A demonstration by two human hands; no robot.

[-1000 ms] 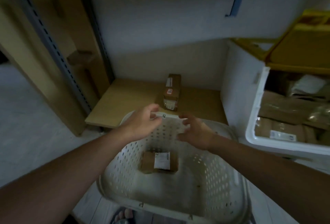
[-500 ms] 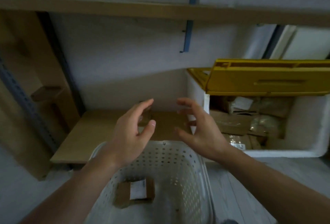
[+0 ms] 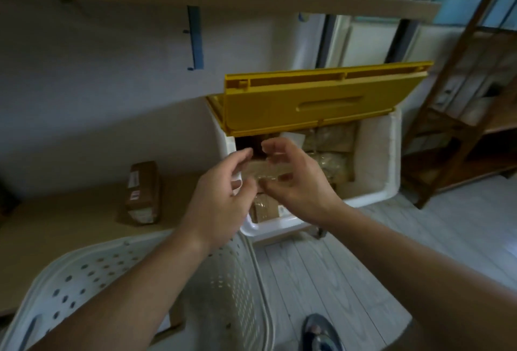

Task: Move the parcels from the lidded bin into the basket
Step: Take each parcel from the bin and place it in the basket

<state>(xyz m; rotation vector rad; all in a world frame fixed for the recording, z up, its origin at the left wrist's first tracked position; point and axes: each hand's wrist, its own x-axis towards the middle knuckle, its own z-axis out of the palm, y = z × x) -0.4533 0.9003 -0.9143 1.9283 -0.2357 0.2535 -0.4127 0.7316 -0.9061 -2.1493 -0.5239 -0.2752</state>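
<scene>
Both hands over the bin point(image 3: 375, 154): left hand point(image 3: 221, 196) and right hand point(image 3: 299, 180) half-curled, pinched one brown parcel point(image 3: 268, 170) between them.

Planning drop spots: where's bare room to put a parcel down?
Free: low shelf left of the parcel, and floor between basket and bin. Crowded: the bin's inside, full of parcels, with both hands over it.
</scene>
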